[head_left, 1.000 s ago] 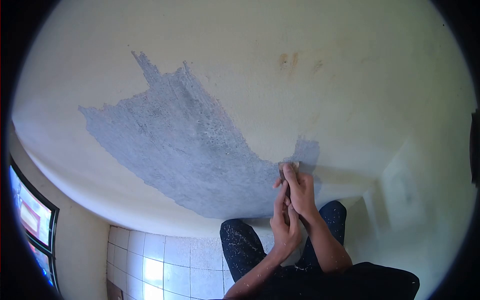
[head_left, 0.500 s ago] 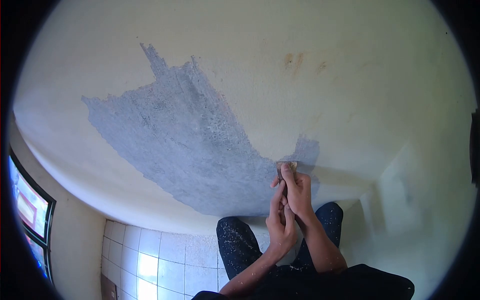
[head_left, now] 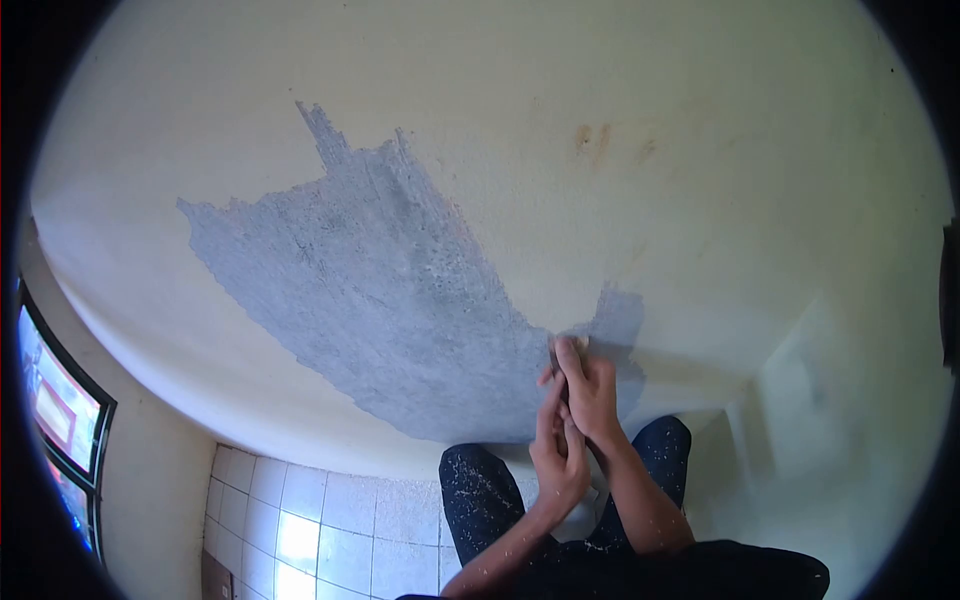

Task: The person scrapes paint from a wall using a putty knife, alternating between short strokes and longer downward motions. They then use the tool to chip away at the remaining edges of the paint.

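Both my hands are closed around a scraper [head_left: 582, 346], its short flat blade against the wall [head_left: 720, 230]. My right hand [head_left: 592, 398] is uppermost, thumb stretched along the blade. Just below and to the left, my left hand [head_left: 560, 455] grips the handle, which the fingers mostly hide. Motion slightly blurs the blade. It meets the lower border between cream paint and a large bare grey patch [head_left: 380, 290], near a small upright grey strip [head_left: 620, 315].
My knees [head_left: 480, 485] are bent close to the wall, dusted with pale flakes. White floor tiles [head_left: 345, 505] lie at lower left, with a dark-framed window [head_left: 65, 400] beyond. Brown stains [head_left: 592, 142] mark the upper wall. A wall corner [head_left: 765, 380] stands to the right.
The view has shifted, so the wall sits slightly lower and to the right. Against the wall, both hands and the scraper have moved a little left, and the blade has turned.
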The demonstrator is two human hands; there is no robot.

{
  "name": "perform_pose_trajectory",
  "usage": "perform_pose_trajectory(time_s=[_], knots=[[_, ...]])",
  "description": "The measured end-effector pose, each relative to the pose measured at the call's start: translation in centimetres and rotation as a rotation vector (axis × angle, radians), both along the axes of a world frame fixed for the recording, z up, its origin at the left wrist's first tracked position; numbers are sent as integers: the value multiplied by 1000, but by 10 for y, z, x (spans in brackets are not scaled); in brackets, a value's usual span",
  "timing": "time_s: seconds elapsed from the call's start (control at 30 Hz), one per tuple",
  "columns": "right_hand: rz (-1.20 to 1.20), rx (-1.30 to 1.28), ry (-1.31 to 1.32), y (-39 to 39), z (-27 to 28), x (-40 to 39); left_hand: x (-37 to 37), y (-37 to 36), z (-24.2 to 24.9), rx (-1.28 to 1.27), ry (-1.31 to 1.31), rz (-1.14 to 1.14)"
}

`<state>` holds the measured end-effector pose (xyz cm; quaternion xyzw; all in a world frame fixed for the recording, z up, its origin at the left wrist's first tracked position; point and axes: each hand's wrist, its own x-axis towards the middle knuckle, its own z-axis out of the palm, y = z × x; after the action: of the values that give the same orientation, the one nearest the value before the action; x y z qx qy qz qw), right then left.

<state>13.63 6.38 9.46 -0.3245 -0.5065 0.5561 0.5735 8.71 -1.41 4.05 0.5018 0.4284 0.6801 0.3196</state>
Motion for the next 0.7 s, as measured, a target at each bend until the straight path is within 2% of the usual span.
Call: perform_pose_trajectory(time_s=[0.1,0.2,0.27,0.33,0.43,0.47,0.5,0.63,0.7], knots=[[80,-64,21,1,1,3,-4,-7,15,-109,-51,-47],[9,-38,-7,-6,-13,4,4,-7,-3,57,161,116],[5,-29,-1,1,-26,-2,-2,-6,-6,20,147,79],[6,0,-8,0,-14,1,-4,-3,-4,-29,34,-10],[14,1,-20,2,2,4,-4,-4,10,-78,-2,-54],[36,-4,-39,6,0,6,-1,2,-1,-11,26,-29],[61,-12,-62,7,-9,12,3,7,-12,56,54,-2],[276,-111,-128,-10,-67,31,-11,-16,-45,-135,208,37],[426,-204,-138,-25,-103,44,-34,-36,-44,-272,315,69]])
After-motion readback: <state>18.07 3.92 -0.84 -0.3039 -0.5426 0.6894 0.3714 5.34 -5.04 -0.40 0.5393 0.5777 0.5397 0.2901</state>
